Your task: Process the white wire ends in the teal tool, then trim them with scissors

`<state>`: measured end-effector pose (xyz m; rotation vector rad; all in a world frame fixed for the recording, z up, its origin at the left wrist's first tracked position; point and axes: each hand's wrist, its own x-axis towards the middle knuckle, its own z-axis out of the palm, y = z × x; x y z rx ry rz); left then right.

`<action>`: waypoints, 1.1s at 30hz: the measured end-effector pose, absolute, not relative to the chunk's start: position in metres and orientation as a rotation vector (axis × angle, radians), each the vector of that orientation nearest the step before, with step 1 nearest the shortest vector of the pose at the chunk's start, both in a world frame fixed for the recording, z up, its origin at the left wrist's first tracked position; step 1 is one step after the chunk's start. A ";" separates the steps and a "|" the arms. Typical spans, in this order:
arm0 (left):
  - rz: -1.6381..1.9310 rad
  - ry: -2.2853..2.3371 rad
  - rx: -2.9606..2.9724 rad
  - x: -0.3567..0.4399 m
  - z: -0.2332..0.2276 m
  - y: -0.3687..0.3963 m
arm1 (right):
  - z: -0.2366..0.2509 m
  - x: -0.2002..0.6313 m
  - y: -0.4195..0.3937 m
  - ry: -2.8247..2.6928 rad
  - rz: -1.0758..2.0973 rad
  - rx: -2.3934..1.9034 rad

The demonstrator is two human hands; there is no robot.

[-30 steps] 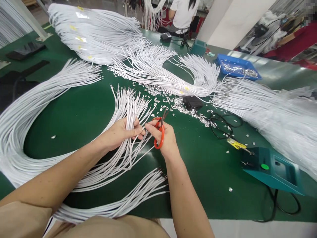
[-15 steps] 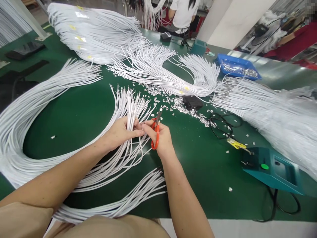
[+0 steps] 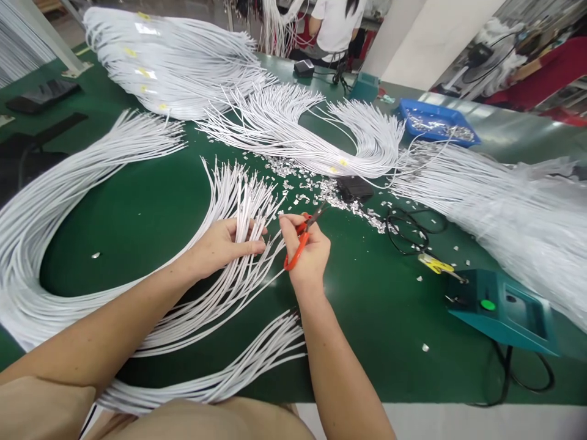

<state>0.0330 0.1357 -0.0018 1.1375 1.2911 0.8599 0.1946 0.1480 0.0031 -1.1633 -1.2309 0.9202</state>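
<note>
A thick bundle of white cables point(image 3: 192, 318) curves across the green table, its cut ends fanning out ahead of me. My left hand point(image 3: 224, 247) is closed around part of it near those ends, thumb on top and fingers behind. Just to its right, my right hand point(image 3: 307, 250) holds a pair of red-handled scissors point(image 3: 299, 249), blades pointing away and up to the right. Thumb and forefinger of that hand come together close to the cable ends; whether something small is between them I cannot tell. A smaller bunch of white cables point(image 3: 257, 357) lies nearer my body.
Silvery scraps point(image 3: 330, 190) are scattered beyond my hands. More cable bundles point(image 3: 174, 67) lie at the back. A blue tray point(image 3: 438, 119) with small pieces, a black box point(image 3: 354, 188), a teal device point(image 3: 502, 308) and plastic-wrapped cables point(image 3: 513, 195) are on the right. Other people work farther off.
My right hand has moved right, away from my left hand, and the scissors have tilted farther to the right. The cables in my left hand have spread apart somewhat.
</note>
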 end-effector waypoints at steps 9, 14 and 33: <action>0.897 1.240 1.214 0.040 0.000 0.134 | -0.001 0.191 0.146 -1.454 0.870 -1.267; 1.021 1.117 1.026 0.038 -0.006 0.136 | 0.001 0.191 0.144 -1.523 0.894 -1.312; 0.992 1.327 1.278 0.033 0.001 0.138 | 0.001 0.209 0.154 -2.194 0.585 -1.647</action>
